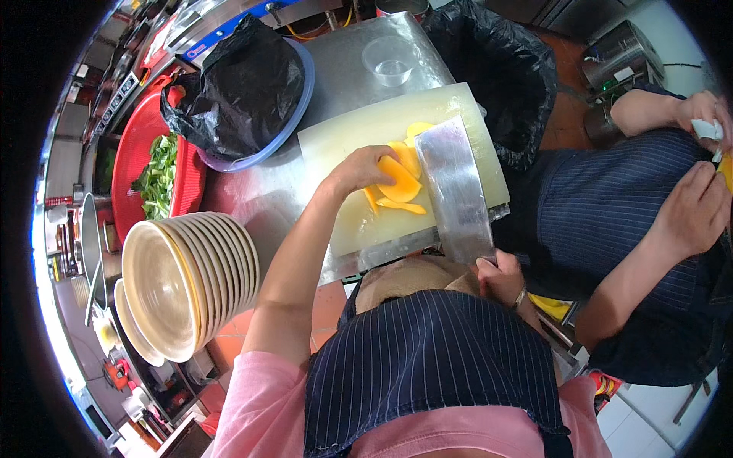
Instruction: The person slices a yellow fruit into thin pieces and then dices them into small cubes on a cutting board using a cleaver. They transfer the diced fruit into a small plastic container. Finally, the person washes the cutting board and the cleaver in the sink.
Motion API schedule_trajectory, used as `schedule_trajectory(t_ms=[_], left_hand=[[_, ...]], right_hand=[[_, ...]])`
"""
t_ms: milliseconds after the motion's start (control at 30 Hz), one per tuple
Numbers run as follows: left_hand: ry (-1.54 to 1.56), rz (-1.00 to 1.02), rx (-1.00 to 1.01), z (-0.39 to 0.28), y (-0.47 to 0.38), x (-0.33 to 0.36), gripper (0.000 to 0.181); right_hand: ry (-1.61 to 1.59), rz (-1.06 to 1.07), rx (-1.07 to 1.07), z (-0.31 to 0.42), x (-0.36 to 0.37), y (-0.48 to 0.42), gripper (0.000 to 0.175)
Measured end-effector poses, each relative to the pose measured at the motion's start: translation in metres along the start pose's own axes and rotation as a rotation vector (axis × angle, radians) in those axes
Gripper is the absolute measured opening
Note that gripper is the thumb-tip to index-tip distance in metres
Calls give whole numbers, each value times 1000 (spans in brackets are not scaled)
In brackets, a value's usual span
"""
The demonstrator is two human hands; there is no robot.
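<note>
My left hand [362, 167] grips a thick slab of orange-yellow mango flesh [399, 179] on a pale plastic cutting board [335, 220]. Thin cut strips [402, 205] lie beside it on the near side, and more yellow pieces [420, 130] rest farther back, partly behind the blade. In my right hand [503, 277] is the handle of a wide cleaver [455, 189]. Its broad steel blade reaches over the right part of the board, to the right of the fruit. I cannot tell whether the blade touches the board.
A clear plastic cup [390, 62] stands behind the board on the steel table [338, 63]. Left are a black bag [252, 91] in a blue basin [300, 109], a red basket [129, 166] of cut greens and stacked bowls [166, 286]. A black-lined bin [492, 74] and a co-worker's hands [690, 209] are at right.
</note>
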State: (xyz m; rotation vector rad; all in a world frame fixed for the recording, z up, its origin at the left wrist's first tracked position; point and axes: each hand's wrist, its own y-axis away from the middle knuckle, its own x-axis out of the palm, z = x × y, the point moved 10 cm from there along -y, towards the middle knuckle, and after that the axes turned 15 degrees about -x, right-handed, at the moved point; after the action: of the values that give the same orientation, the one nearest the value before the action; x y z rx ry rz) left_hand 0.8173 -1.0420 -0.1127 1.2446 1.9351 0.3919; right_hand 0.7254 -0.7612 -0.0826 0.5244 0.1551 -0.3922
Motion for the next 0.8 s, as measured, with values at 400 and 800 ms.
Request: schedule_trajectory(t_ms=[400,800], left_hand=[[644,244,-260,34,-16,26,32],[765,168,-267,28,7,42,35]], right_hand=[[-109,-149,23,-4,42,14,18],[-27,-205,-106,18,60,10,19]])
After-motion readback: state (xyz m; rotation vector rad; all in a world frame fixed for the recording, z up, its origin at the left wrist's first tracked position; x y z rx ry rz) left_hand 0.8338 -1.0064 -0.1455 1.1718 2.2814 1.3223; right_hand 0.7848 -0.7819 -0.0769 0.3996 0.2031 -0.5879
